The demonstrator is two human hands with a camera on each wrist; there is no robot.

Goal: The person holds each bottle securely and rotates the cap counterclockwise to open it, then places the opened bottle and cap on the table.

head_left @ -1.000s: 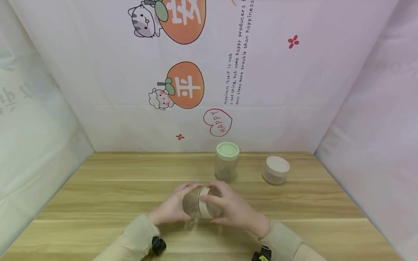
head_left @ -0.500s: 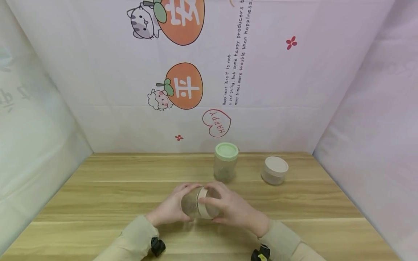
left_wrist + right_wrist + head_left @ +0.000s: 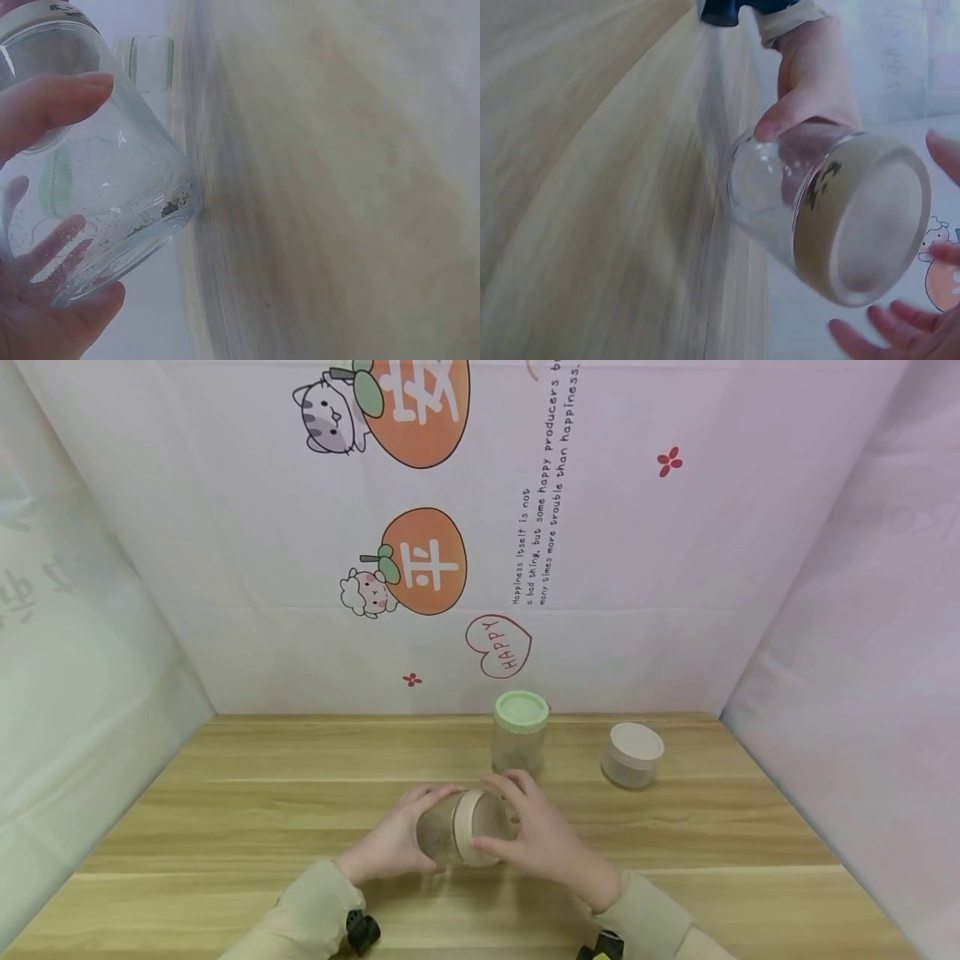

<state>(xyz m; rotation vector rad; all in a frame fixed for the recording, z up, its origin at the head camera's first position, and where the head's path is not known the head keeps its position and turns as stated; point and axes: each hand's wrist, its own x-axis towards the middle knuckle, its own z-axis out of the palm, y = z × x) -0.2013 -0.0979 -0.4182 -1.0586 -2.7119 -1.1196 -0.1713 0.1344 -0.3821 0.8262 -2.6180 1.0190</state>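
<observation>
My left hand (image 3: 390, 843) grips a clear glass jar (image 3: 435, 833) round its body. The jar lies tilted over on its side, its beige lid (image 3: 467, 828) turned towards the right. Dark specks (image 3: 176, 204) sit low inside the glass near the base, as the left wrist view shows. My right hand (image 3: 551, 839) is spread around the lid end with nothing in its grasp. In the right wrist view its fingers (image 3: 900, 334) stand apart from the lid's flat top, and dark marks show on the lid's side.
Behind the hands stands a taller jar with a green lid (image 3: 521, 712). A short jar with a white lid (image 3: 636, 743) is to its right. Both are on the wooden table (image 3: 300, 760), which ends at a printed white cloth wall (image 3: 600, 652).
My right hand has loosened from the lid and its fingers have spread away, uncovering more of the lid. My left hand keeps its grip on the jar, nearly unmoved.
</observation>
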